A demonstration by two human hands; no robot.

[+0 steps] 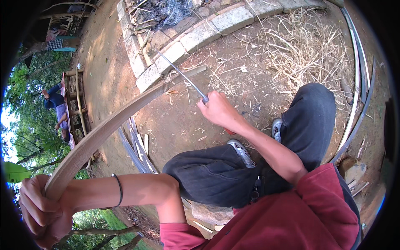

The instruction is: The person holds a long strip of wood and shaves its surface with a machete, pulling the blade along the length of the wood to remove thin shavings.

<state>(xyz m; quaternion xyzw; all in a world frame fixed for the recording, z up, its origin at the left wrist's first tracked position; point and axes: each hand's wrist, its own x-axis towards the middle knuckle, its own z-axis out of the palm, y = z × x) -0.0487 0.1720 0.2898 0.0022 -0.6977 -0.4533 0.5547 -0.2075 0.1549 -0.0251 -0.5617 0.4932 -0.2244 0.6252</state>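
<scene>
At the lower left, my left hand (43, 212) is closed around the near end of a long, pale brown strip of split wood or bamboo (107, 126). The strip slants up and away to the right, its far end over the dirt. My right hand (219, 110) grips a knife (182, 74) with a long, narrow metal blade, seen almost edge-on. That blade crosses the strip near its far end, where small curled shavings cling. Whether the edge is biting into the wood, I cannot tell. Most of the handle is hidden in my fist; a bit of red shows below it.
A heap of pale shavings (308, 52) lies beyond my knees. A curved stone border (233, 20) rings grey ash (168, 12). Long strips (357, 83) lie at the right, more strips (139, 146) by my left knee. A person (58, 102) reclines at the far left.
</scene>
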